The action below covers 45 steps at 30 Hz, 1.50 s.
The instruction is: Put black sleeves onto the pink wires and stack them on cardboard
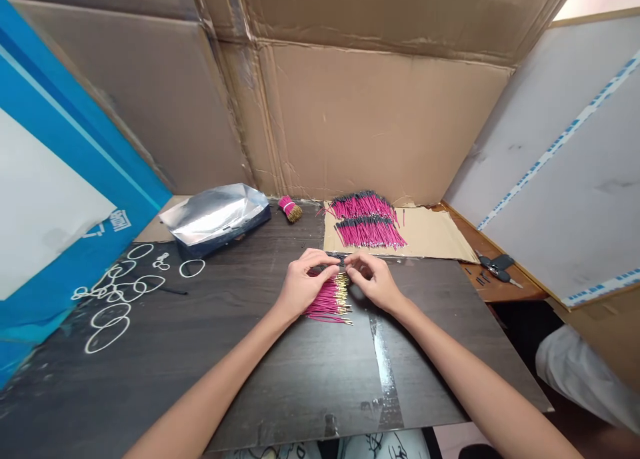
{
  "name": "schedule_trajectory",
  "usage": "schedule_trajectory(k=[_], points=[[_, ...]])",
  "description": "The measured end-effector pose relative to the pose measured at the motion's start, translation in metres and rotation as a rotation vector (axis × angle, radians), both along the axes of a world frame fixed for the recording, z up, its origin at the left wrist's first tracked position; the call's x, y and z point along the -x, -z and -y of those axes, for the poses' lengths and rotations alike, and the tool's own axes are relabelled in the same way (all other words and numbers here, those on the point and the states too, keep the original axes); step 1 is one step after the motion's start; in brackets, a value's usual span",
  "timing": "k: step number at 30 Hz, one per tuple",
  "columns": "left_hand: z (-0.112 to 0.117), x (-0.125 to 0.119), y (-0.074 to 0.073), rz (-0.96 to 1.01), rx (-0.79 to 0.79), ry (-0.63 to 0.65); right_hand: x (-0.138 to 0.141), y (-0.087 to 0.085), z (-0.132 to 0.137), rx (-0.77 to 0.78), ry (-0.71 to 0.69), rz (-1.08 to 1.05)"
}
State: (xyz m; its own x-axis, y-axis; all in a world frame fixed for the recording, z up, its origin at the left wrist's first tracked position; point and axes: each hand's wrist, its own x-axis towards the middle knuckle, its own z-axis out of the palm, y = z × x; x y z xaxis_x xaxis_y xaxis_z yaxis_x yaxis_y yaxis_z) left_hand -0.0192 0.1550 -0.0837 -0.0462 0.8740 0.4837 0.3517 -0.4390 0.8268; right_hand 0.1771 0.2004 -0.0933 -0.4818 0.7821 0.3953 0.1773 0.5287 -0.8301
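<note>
- Dark wood-grain tabletop fills the foreground, and near its middle, between the two hands, lies a loose fan of pink wires with gold terminals pointing right
- Left hand rests on the upper left of that fan, its fingers curled and its thumb and forefinger drawn narrow at the fan's far edge
- Right hand comes in from the other side in the same narrow pinch, so the fingertips of both hands nearly meet
- Between those fingertips sits a small dark piece, which both pinches appear to close on; it is too small to tell what it is
- Judged from this, the step in hand is fine fingertip work at the far end of the fan, one wire or piece at a time
- A next move would call for a steady, light pinch and for keeping the rest of the fan from being scattered
- Just beyond the hands, a cardboard sheet bears two neat rows of pink wires with dark ends
- A tied pink bundle lies to the left of that sheet, near a silver foil bag
- White rubber rings are strewn on the table's left part, below a blue and white panel
- A small hand tool lies at the right, well apart from the hands
- Cardboard walls close off the back and white boards the right
</note>
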Motion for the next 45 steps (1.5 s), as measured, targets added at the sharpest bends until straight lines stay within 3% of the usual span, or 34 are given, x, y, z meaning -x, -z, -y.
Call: schedule_trajectory(k=[5, 9, 17, 26, 31, 37, 40, 45], points=[[0.008, -0.012, -0.011, 0.614, 0.351, 0.085, 0.016, -0.004, 0.021, -0.110, -0.032, 0.034], [0.016, -0.020, -0.019, 0.862, 0.486, 0.157, 0.024, -0.007, 0.033, -0.146, -0.045, 0.048], [0.010, -0.015, -0.012, 0.984, 0.469, 0.188, 0.029, -0.010, 0.041, 0.007, -0.122, -0.019], [0.011, -0.012, -0.013, 0.932, 0.420, 0.218, 0.032, -0.003, 0.040, -0.015, -0.065, 0.001], [0.006, -0.002, -0.015, 0.733, 0.319, 0.139, 0.001, -0.007, 0.000, -0.186, 0.231, 0.162], [-0.001, 0.012, -0.009, 0.047, 0.113, -0.135, -0.065, -0.011, -0.056, -0.139, 0.735, 0.489], [-0.001, 0.015, -0.007, -0.281, -0.049, -0.212, -0.086, -0.008, -0.067, -0.120, 0.820, 0.618], [-0.006, 0.018, 0.004, -0.529, -0.116, -0.202, -0.095, -0.002, -0.071, -0.141, 0.808, 0.720]])
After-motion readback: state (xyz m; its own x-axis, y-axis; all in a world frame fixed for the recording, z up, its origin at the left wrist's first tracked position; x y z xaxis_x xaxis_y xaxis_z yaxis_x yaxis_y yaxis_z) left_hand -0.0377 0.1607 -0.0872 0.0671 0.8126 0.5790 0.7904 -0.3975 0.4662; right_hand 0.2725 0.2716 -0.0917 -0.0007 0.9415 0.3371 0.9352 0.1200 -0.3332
